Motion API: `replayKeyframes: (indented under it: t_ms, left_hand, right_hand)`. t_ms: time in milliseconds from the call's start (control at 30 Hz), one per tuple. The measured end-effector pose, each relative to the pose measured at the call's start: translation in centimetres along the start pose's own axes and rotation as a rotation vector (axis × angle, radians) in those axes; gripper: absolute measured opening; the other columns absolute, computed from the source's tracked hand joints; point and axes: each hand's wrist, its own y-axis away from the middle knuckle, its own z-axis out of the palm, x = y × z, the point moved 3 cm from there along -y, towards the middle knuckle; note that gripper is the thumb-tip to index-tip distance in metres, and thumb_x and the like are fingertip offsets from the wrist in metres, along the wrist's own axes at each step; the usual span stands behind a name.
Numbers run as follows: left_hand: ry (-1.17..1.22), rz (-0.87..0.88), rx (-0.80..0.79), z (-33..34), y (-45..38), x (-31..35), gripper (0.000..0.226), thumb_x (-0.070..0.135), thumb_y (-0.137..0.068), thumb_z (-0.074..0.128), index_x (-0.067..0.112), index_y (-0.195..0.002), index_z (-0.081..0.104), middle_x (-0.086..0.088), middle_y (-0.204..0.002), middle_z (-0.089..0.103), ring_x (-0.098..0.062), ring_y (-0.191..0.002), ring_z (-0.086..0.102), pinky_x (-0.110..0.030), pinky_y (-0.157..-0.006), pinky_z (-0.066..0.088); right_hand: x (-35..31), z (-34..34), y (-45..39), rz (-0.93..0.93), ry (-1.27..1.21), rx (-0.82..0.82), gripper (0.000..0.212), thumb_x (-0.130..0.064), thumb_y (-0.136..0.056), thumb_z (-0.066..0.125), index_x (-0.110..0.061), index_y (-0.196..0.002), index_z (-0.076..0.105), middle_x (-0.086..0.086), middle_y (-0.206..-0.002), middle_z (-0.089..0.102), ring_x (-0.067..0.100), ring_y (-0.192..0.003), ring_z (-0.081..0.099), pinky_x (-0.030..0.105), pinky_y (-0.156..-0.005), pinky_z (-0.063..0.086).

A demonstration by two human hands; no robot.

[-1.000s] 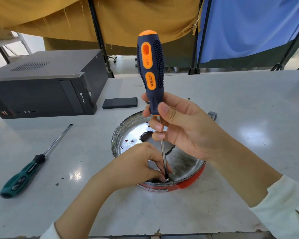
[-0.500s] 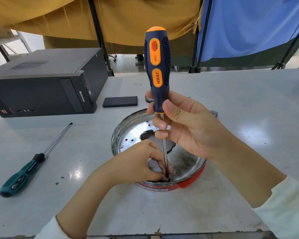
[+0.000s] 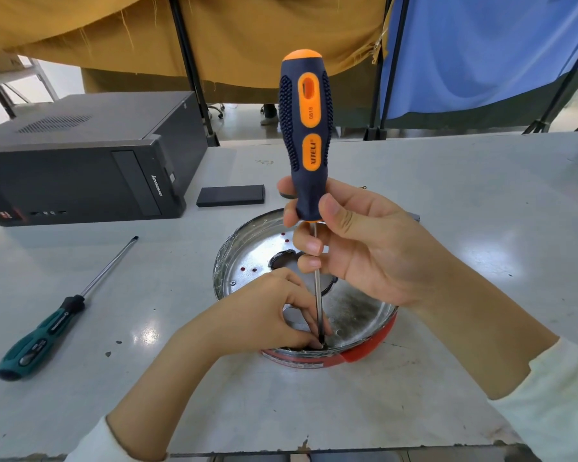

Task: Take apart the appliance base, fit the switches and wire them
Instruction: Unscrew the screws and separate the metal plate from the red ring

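The right hand (image 3: 374,255) holds the screwdriver (image 3: 306,135) upright, its fingers (image 3: 309,243) and thumb curled round the lower end of the blue-and-orange handle and the top of the shaft. The shaft runs straight down from those fingers to the near inner edge of the base (image 3: 247,261), a round shallow metal pan with a red outer wall, which sits on the table (image 3: 464,201) directly under both hands. The left hand (image 3: 264,315) reaches into the base from the near left; its fingers (image 3: 301,301) are curled narrow around the tip of the shaft, pinching close at the spot where the tip meets the metal. What they pinch there is too small to tell. Just beyond the left fingers the floor of the base shows a dark central opening and several small holes.

Well to the left of the left fingers a green screwdriver (image 3: 40,341) lies flat on the table, shaft pointing away. Beyond it, at the far left, stands a black computer case (image 3: 80,161), and a small black slab (image 3: 231,195) lies between the case and the right fingers. Yellow and blue cloths hang behind the table
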Motion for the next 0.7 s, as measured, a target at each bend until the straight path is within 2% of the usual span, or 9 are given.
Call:
replayKeyframes:
  t_ms: [200,333,400,500,600,700]
  left_hand:
    - [0.045,-0.024,-0.018,0.0,0.2,-0.1,0.013,0.022,-0.080,0.078,0.030,-0.090,0.077,0.027,-0.094,0.066,0.006,-0.100,0.054,-0.006,-0.083,0.040]
    - [0.109,-0.026,-0.026,-0.5,0.6,0.2,0.017,0.009,-0.083,0.073,0.022,-0.093,0.077,0.023,-0.084,0.066,0.014,-0.080,0.058,0.000,-0.068,0.040]
    - [0.115,-0.022,-0.046,-0.7,1.0,0.3,0.017,0.011,-0.086,0.070,0.023,-0.096,0.076,0.027,-0.086,0.068,0.011,-0.085,0.061,-0.003,-0.073,0.042]
    - [0.191,-0.024,-0.040,-0.7,1.2,0.4,0.013,0.022,-0.087,0.070,0.023,-0.099,0.075,0.026,-0.101,0.069,0.003,-0.100,0.063,-0.011,-0.087,0.045]
    - [0.278,-0.043,0.051,0.0,1.1,0.7,0.010,0.026,-0.087,0.070,0.022,-0.094,0.076,0.022,-0.094,0.072,0.003,-0.094,0.065,-0.010,-0.086,0.044]
    - [0.316,-0.065,0.091,0.6,1.0,0.7,0.011,0.019,-0.091,0.065,0.021,-0.091,0.076,0.014,-0.090,0.075,-0.004,-0.091,0.068,-0.016,-0.086,0.048]
  right_hand:
    - [0.2,0.5,0.0,0.009,0.083,0.000,0.031,-0.016,-0.090,0.047,-0.010,-0.118,0.055,0.002,-0.091,0.061,0.013,-0.068,0.048,0.031,-0.066,0.046]
    - [0.4,0.9,0.6,-0.011,0.083,0.025,0.032,-0.010,-0.085,0.053,-0.007,-0.116,0.052,0.003,-0.089,0.059,0.013,-0.067,0.048,0.030,-0.066,0.049]
    - [0.2,1.1,0.9,-0.009,0.097,0.031,0.031,-0.009,-0.084,0.054,-0.008,-0.114,0.051,0.002,-0.087,0.058,0.014,-0.066,0.047,0.029,-0.066,0.050]
    - [0.0,1.2,1.0,-0.013,0.111,0.073,0.029,-0.006,-0.082,0.055,-0.010,-0.111,0.049,0.002,-0.083,0.053,0.013,-0.065,0.046,0.029,-0.064,0.049]
    - [-0.1,1.3,1.1,-0.022,0.135,0.093,0.031,-0.005,-0.082,0.056,-0.012,-0.111,0.048,0.004,-0.084,0.048,0.013,-0.065,0.045,0.028,-0.063,0.048]
    - [-0.6,1.2,1.2,-0.038,0.213,0.083,0.033,-0.009,-0.084,0.056,-0.014,-0.117,0.050,0.003,-0.090,0.053,0.013,-0.071,0.050,0.029,-0.069,0.049]
